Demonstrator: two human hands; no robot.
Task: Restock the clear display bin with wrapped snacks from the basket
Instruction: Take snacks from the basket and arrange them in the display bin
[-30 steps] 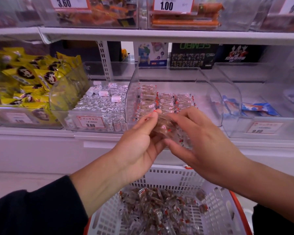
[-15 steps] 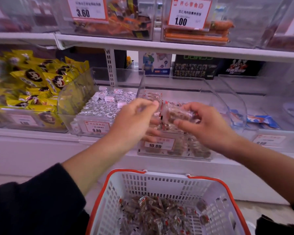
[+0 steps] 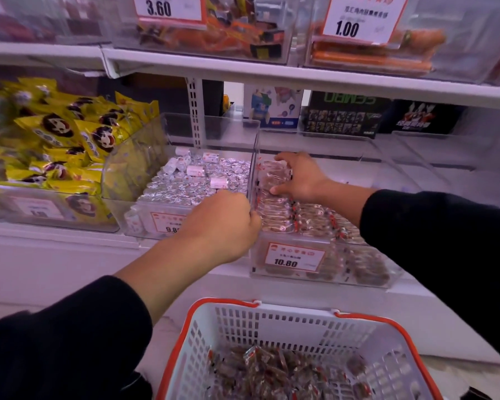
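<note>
The right hand (image 3: 299,177) is reaching deep into the clear plastic display bin (image 3: 324,264), its fingers curling around a small stack of crinkly wrapped snacks (image 3: 274,176). The left hand (image 3: 224,223) is hovering clenched at the bin's front left corner; whether it is holding anything cannot be told. More glossy snacks are lying in the white slotted basket (image 3: 286,321) below.

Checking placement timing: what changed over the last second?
The right hand carried the wrapped snacks from above the basket forward into the clear bin and now presses them at the back of the rows. The left hand let go of that bundle and moved to the bin's left front edge; its grip is hidden. Basket contents, silver candies and yellow packets stayed put.
</note>
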